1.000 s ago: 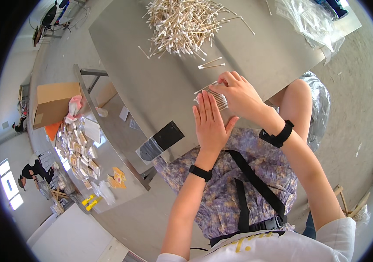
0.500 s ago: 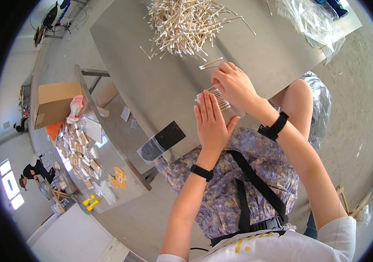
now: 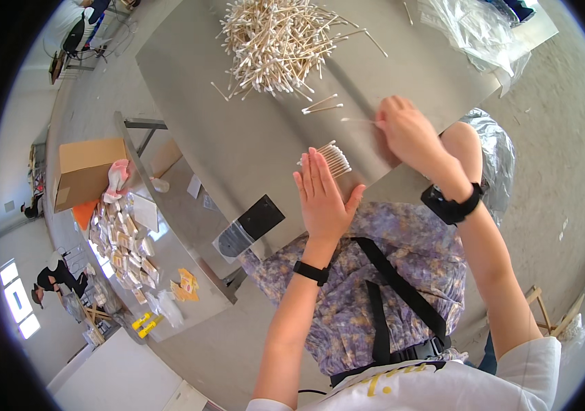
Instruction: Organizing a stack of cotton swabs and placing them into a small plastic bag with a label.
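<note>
My left hand (image 3: 321,202) lies flat, fingers stretched out, over the left part of a row of cotton swabs (image 3: 335,162) lined up side by side on the metal table (image 3: 217,130). To the right, my right hand (image 3: 410,133) is closed and smeared by motion. A single cotton swab (image 3: 357,120) sticks out leftward from its fingertips, also blurred. Between the row and a big heap of cotton swabs (image 3: 272,48) at the far side, a few loose swabs (image 3: 322,105) rest on the tabletop.
A black pad with a clear plastic sleeve (image 3: 262,218) lies at the table's near-left edge. Crumpled clear bags (image 3: 474,31) lie at the far right. On a second table to the left are many small packs (image 3: 124,240), a cardboard box (image 3: 90,171) and yellow items (image 3: 145,324).
My right hand has moved right, away from the row, with a swab in its fingers. My left hand has stayed on the row. The view has shifted slightly.
</note>
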Tool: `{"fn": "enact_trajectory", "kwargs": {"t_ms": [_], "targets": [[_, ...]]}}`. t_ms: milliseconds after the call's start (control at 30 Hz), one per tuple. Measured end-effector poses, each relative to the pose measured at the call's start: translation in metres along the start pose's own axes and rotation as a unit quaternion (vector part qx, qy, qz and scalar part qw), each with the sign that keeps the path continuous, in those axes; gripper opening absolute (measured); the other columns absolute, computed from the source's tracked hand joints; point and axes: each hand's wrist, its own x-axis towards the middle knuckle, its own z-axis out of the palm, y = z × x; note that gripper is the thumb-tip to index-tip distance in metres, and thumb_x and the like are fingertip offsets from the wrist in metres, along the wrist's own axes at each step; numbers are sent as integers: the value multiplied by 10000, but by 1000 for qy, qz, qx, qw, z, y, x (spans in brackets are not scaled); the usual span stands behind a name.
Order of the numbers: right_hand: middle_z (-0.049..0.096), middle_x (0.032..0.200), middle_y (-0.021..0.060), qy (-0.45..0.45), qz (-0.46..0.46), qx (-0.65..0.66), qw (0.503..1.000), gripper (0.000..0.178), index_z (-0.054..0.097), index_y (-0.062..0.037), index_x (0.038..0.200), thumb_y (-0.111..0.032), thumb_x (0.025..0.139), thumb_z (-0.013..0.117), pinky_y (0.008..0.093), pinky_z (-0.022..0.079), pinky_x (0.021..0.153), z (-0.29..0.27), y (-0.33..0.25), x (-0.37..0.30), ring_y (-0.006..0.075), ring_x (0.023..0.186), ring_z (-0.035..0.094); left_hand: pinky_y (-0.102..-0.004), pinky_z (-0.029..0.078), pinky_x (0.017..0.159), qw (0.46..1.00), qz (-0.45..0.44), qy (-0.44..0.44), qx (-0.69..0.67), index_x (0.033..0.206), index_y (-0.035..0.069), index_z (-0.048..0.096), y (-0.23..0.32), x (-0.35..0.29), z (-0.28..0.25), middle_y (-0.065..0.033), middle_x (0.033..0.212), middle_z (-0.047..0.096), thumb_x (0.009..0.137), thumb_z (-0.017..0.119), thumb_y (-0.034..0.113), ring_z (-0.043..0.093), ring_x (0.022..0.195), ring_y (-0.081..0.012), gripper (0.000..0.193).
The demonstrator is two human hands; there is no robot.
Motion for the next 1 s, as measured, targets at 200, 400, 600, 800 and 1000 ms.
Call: {"fn": "enact_trajectory", "kwargs": {"t_ms": [200, 400, 600, 800, 1000], "targets": [[647, 866, 148, 120, 191, 130, 965, 108, 581, -16, 1007, -50, 905, 593, 344, 501, 765, -92, 46, -85, 252, 819, 619, -544, 64, 1214, 961, -65, 93, -250, 1557, -46, 101, -17, -7, -4, -236, 1617, 195, 1010, 524, 353, 187, 1506, -378, 798], [670, 1062, 122, 7, 368, -101, 924, 195, 604, -32, 1110, -70, 921, 631, 330, 492, 858, -128, 134, -204, 207, 972, 633, -544, 42, 1216, 985, -29, 5, -171, 1566, -6, 154, -19, -3, -21, -209, 1617, 231, 1046, 436, 296, 168, 1517, -349, 665], [665, 1179, 57, 185, 243, 288, 908, 226, 616, -28, 1196, -125, 1001, 556, 313, 463, 944, -110, 54, -133, 153, 1101, 607, -464, 157, 1224, 878, -163, 100, -438, 1558, -12, 163, -12, 12, -23, -204, 1603, 269, 1059, 401, 326, 224, 1505, -306, 648], [637, 1260, 84, 69, 75, 646, 757, 344, 587, -3, 1250, -268, 1066, 467, 314, 398, 1052, -29, -69, -24, 142, 1233, 534, -415, 155, 1233, 715, -267, 205, -613, 1548, -21, 176, -25, 33, -24, -219, 1592, 281, 1061, 320, 422, 235, 1497, -324, 674], [531, 1390, 109, 134, 113, 677, 714, 421, 483, 17, 1360, -297, 1085, 423, 336, 320, 1150, 89, -57, -2, 183, 1350, 442, -405, 193, 1226, 669, -281, 223, -651, 1547, -19, 184, 9, 44, -17, -219, 1575, 310, 1062, 314, 457, 282, 1476, -298, 692]]}}
